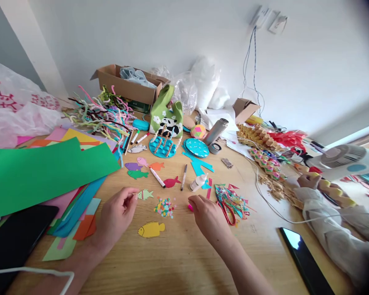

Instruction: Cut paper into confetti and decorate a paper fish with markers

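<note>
My left hand (120, 209) is closed, thumb and forefinger pinched together at the head of a pale green paper fish (146, 194); whatever lies between the fingertips is too small to make out. My right hand (209, 214) is closed too, its fingertips down at a small bright pink piece (190, 207) that is mostly hidden under them. Between the hands lies a pile of coloured paper dots (165, 207). A yellow paper fish (151, 230) with drawn details is nearer me. Behind are a white glue bottle (198, 182), a pen (183, 177), a marker (157, 178) and a red fish (172, 182).
Red-handled scissors (229, 214) rest beside paper scraps (233, 198). Coloured sheets (43, 176) and a black device (21, 241) fill the left. A phone (304, 258), a white cable (276, 211) and another person's sleeve (322, 229) are on the right. A metal flask (217, 130) stands behind.
</note>
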Action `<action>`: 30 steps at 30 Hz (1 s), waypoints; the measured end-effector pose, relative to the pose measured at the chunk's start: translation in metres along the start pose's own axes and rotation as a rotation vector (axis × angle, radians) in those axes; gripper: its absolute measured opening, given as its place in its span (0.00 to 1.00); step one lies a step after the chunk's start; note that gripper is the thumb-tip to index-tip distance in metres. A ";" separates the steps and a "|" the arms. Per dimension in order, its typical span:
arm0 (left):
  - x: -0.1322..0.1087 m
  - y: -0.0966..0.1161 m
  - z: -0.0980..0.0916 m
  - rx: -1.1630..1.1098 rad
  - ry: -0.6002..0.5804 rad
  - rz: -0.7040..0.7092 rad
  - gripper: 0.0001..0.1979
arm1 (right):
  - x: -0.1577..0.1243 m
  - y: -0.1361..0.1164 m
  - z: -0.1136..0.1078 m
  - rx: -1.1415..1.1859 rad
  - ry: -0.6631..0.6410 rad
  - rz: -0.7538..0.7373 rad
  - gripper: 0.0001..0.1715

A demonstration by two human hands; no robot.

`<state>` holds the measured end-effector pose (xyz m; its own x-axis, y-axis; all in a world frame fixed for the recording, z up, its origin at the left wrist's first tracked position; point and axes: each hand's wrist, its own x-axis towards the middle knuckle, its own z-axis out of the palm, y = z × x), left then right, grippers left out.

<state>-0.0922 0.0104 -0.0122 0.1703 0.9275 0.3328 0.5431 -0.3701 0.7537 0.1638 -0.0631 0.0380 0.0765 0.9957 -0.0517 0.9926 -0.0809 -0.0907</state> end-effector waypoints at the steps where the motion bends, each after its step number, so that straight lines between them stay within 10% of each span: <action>1: 0.000 0.000 0.000 0.025 0.004 0.040 0.09 | -0.001 0.002 0.005 -0.026 -0.004 0.011 0.13; 12: 0.002 -0.004 0.001 0.270 -0.013 0.438 0.11 | -0.002 0.014 0.007 -0.048 -0.020 0.145 0.13; 30: -0.005 -0.004 0.006 0.350 -0.182 0.424 0.20 | 0.007 -0.011 0.021 0.093 0.163 -0.012 0.14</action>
<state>-0.0899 0.0076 -0.0204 0.5545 0.7072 0.4386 0.6308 -0.7010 0.3328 0.1511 -0.0564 0.0179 0.0863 0.9901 0.1111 0.9811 -0.0651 -0.1820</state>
